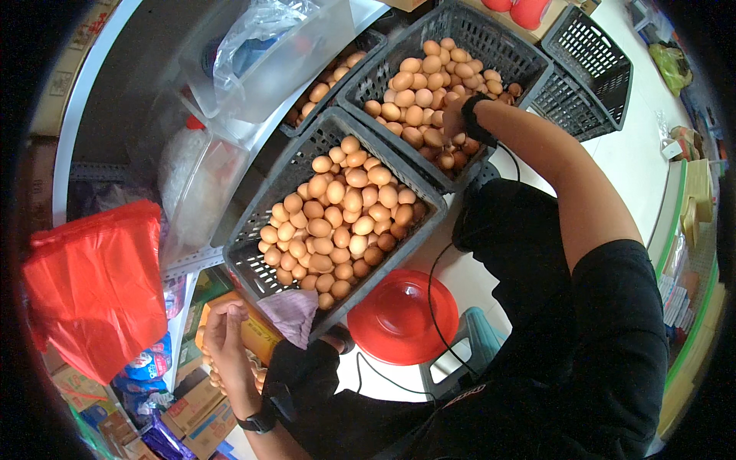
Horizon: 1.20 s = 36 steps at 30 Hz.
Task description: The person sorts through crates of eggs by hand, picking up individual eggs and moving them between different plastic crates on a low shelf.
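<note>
Brown eggs [334, 215] fill a black plastic crate [241, 230] before me, with a purple cloth [292, 313] draped over its near corner. My right hand [454, 118] reaches down among the eggs [422, 98] of a second black crate [494, 43]; its fingers are mostly hidden, so any hold cannot be told. At the lower left, my left hand [227, 328] is raised beside the cloth, fingers bent towards the thumb; whether something small is between them cannot be told. More eggs [214, 379] lie partly hidden beneath and beside it.
A third crate of eggs [319, 92] stands behind, partly under a shelf with clear bins [201, 178]. Red plastic bags [100, 287] hang at left. A red basin [402, 316] sits by my legs, near a grey-teal stool [474, 342]. Empty black crates [592, 69] stand upper right.
</note>
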Each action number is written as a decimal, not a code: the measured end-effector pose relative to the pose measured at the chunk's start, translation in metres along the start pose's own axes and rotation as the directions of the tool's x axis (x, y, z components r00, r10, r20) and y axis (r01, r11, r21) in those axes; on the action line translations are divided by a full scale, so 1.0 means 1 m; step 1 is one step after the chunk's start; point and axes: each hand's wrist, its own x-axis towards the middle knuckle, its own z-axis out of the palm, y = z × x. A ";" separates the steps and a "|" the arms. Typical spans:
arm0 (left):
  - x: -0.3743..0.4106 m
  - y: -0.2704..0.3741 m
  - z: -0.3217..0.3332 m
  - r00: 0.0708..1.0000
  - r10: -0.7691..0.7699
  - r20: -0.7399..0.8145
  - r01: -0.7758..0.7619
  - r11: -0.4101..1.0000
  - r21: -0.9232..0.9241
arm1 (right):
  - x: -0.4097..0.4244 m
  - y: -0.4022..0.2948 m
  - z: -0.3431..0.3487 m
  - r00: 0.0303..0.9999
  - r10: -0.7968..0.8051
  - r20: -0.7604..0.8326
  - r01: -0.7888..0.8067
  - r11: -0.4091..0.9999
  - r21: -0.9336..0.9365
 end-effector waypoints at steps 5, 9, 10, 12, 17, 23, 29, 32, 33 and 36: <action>0.002 -0.003 0.000 1.000 -0.001 -0.011 0.001 1.000 -0.002 | 0.009 0.000 0.019 0.998 -0.025 -0.064 0.019 0.996 -0.088; 0.006 -0.004 0.008 0.999 0.022 -0.035 -0.022 1.000 -0.014 | 0.018 -0.001 0.027 0.991 -0.040 -0.127 0.023 0.991 -0.134; 0.007 -0.004 0.008 0.999 0.012 -0.034 -0.013 1.000 -0.019 | 0.020 -0.001 0.028 0.990 -0.044 -0.137 0.024 0.990 -0.142; 0.009 -0.007 0.007 0.999 0.022 -0.029 -0.023 0.999 -0.027 | 0.023 -0.003 0.031 0.987 -0.048 -0.150 0.024 0.987 -0.157; 0.007 -0.009 0.003 1.000 0.010 -0.025 -0.010 1.000 -0.023 | 0.030 -0.006 0.038 0.985 -0.055 -0.166 0.024 0.982 -0.188; 0.003 -0.009 -0.001 1.000 0.012 -0.009 -0.012 1.000 -0.021 | 0.028 -0.004 0.034 0.983 -0.045 -0.178 0.009 0.979 -0.203; -0.009 -0.001 -0.018 0.994 0.078 -0.076 -0.084 0.993 -0.080 | 0.007 -0.010 -0.009 0.991 -0.031 -0.133 -0.005 0.964 -0.266; -0.009 -0.007 -0.033 0.992 0.113 -0.047 -0.117 0.990 -0.075 | -0.020 -0.028 -0.049 0.990 -0.041 -0.137 -0.009 0.937 -0.348; -0.010 -0.011 -0.033 0.988 0.146 -0.056 -0.152 0.979 -0.139 | -0.036 -0.043 -0.063 0.988 -0.048 -0.144 -0.009 0.929 -0.370; -0.008 -0.017 -0.047 0.977 0.201 -0.071 -0.208 0.974 -0.094 | -0.087 -0.103 -0.101 0.984 -0.106 -0.144 0.046 0.930 -0.365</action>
